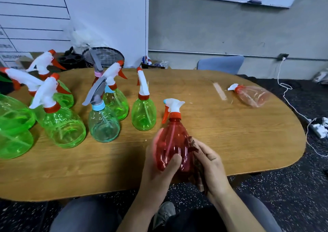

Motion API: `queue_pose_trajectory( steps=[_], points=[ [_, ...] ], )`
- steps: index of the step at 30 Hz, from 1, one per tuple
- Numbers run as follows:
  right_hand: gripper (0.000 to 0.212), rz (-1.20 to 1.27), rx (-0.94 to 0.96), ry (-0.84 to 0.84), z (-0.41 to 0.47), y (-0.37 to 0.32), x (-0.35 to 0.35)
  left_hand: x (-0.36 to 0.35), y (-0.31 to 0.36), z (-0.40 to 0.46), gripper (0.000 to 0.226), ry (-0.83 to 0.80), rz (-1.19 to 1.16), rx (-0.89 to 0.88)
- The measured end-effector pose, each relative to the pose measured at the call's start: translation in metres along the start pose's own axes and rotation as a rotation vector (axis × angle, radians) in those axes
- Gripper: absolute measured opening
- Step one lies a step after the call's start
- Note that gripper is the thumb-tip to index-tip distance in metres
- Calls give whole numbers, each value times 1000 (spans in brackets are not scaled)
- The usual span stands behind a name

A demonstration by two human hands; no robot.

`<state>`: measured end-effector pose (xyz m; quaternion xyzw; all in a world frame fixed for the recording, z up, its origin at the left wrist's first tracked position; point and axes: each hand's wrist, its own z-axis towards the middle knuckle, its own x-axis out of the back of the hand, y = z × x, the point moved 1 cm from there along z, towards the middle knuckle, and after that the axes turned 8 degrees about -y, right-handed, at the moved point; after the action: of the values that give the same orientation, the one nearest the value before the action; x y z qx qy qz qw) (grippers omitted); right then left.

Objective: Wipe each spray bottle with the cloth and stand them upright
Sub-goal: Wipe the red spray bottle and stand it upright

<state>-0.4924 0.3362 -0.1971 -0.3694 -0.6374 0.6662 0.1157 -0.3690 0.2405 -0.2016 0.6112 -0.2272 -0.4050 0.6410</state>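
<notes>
- My left hand grips the red bottle above the table's near edge.
- My right hand presses the dark cloth against its side.
- Green bottles stand left; bare wood between me and the pink bottle, lying near the far right edge.

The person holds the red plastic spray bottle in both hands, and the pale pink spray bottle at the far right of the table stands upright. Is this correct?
Not quite. In the head view the pale pink spray bottle lies on its side on the wooden table. The rest holds: both hands hold the red plastic spray bottle.
</notes>
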Motion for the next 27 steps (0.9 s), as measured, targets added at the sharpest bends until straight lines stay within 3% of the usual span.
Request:
queue_pose_trajectory(
  steps=[3, 8, 12, 14, 17, 21, 25, 27],
  points=[
    [33, 53, -7, -6, -1, -4, -1, 0, 2, 2, 88, -12, 25, -13],
    [34, 80, -4, -4, 0, -3, 0, -2, -2, 3, 64, 41, -114, 19],
    [36, 108, -5, -25, -1, -5, 0, -4, 0, 0, 85, 24, 6, -14],
    [35, 110, -4, -21, -1, -4, 2, -4, 3, -1, 86, -1, 26, -43],
    [30, 99, -15, 4, 0, 0, 6, -5, 2, 2, 69, 10, 43, -52],
    [30, 68, -20, -5, -1, 2, 6, -5, -7, 5, 49, 48, -127, -1],
    [30, 82, 9, -5, -2, -1, 1, -7, -7, 5, 51, 36, -143, 13],
    [30, 85, 16, -13, -2, -2, 1, -6, -5, 4, 68, 45, -59, -8]
  ],
)
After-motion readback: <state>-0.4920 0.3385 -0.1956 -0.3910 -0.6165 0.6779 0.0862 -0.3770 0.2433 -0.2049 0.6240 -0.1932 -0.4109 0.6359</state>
